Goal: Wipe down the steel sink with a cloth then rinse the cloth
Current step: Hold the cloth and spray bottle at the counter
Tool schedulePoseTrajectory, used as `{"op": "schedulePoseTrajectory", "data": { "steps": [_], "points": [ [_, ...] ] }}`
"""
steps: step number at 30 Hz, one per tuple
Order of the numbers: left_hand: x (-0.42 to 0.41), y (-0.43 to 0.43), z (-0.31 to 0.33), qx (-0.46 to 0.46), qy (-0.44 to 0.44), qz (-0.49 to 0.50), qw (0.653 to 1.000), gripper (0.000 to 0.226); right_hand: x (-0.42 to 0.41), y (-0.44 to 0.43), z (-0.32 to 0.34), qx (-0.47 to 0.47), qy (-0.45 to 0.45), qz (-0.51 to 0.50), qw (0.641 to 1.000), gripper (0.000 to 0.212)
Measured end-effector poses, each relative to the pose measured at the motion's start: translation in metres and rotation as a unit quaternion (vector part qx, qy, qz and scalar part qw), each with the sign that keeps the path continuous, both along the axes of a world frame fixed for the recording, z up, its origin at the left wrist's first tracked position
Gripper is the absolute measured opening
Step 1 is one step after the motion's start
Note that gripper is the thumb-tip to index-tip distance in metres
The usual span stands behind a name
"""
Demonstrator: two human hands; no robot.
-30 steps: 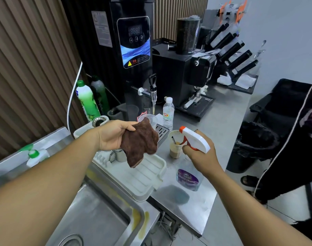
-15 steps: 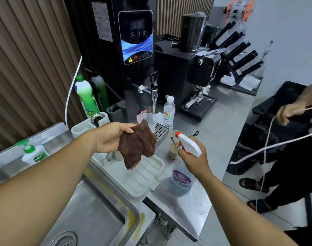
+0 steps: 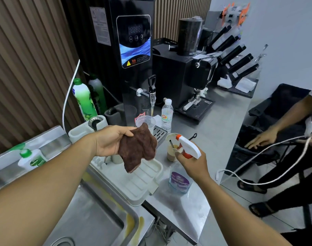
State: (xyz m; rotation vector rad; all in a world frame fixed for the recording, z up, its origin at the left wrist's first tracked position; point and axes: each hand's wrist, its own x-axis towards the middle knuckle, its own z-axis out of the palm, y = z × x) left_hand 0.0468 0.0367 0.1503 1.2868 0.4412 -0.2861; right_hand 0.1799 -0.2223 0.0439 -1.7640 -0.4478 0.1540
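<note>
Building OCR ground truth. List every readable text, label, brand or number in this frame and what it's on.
"Glass Cleaner": purple label on the spray bottle gripped by the right hand.
"Dettol": soap bottle by the sink.
"8888": display of the black water dispenser.
Unreadable: dispenser's grey notice and yellow warning strip, water bottle label, green detergent bottle.
The brown cloth in the left hand has none.

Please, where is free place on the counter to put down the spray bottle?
Bare steel lies between the water bottle, the coffee grinder's tray and the counter's right edge. Crowded: around the coffee cup and white drying tray.
</note>
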Motion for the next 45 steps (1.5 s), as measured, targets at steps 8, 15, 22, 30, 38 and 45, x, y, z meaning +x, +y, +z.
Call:
{"op": "schedulePoseTrajectory", "data": {
  "steps": [8, 15, 22, 30, 38, 45],
  "points": [
    [-0.007, 0.002, 0.004, 0.018, -0.001, -0.007, 1.000, 0.047, -0.014, -0.022, 0.005, -0.157, -0.053, 0.002, 0.986, 0.041],
    [-0.012, 0.001, 0.004, 0.028, -0.002, -0.016, 0.999, 0.046, -0.028, -0.042, 0.016, -0.312, -0.061, 0.012, 0.948, 0.067],
    [-0.020, 0.003, 0.002, 0.054, 0.008, -0.017, 0.998, 0.046, -0.047, -0.056, 0.019, -0.526, -0.004, 0.018, 0.850, 0.065],
    [-0.040, 0.005, 0.006, 0.127, 0.025, -0.037, 0.991, 0.047, -0.099, 0.010, 0.062, -0.419, -0.146, 0.085, 0.892, 0.033],
    [-0.065, 0.009, 0.016, 0.176, 0.022, 0.010, 0.984, 0.041, -0.104, 0.088, 0.097, -0.326, -0.284, 0.213, 0.876, 0.025],
    [-0.110, 0.018, 0.048, 0.295, -0.018, 0.052, 0.954, 0.027, -0.116, 0.125, 0.119, -0.229, -0.302, 0.238, 0.894, 0.016]
  ]
}}
